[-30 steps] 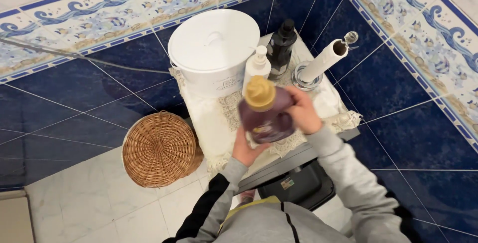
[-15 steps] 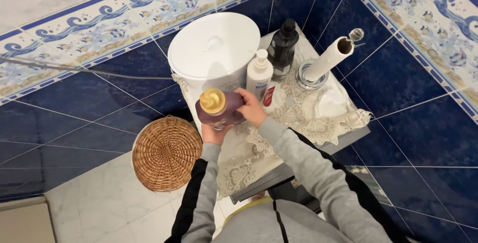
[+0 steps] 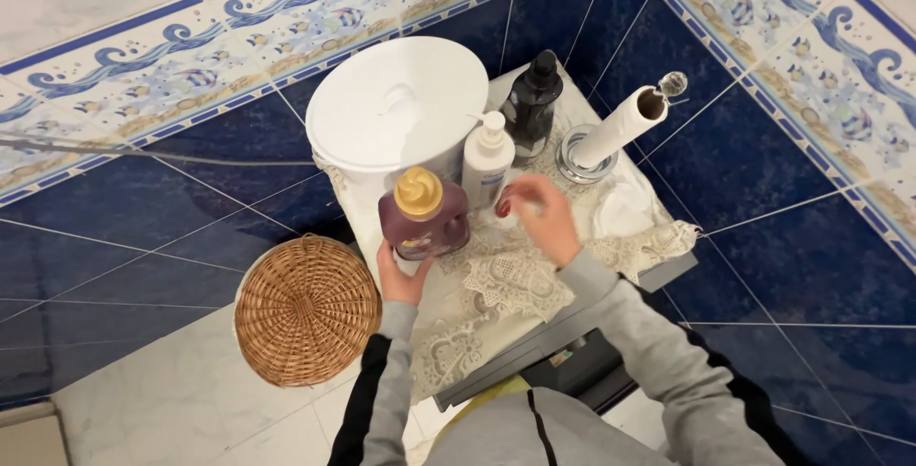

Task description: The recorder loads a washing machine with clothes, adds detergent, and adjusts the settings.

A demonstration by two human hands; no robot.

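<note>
A dark purple bottle [image 3: 427,220] with a gold cap stands upright on the lace cloth [image 3: 515,280], just in front of the white lidded bin [image 3: 396,108]. My left hand [image 3: 401,275] grips the bottle low on its near side. My right hand [image 3: 539,216] has come off the bottle and hovers, blurred, with its fingers over a small red-and-white item [image 3: 503,207] lying on the cloth beside the white pump bottle [image 3: 486,156]. Whether the fingers touch that item is unclear.
A dark pump bottle [image 3: 530,103] and a paper-towel roll on a chrome stand [image 3: 615,127] stand at the back of the cloth-covered unit. A round wicker basket [image 3: 307,309] sits on the floor to the left. Blue tiled walls close in the corner.
The purple bottle came down from in front of me and now stands on the cloth by the bin. My right hand let go of it and moved right toward the red-and-white item.
</note>
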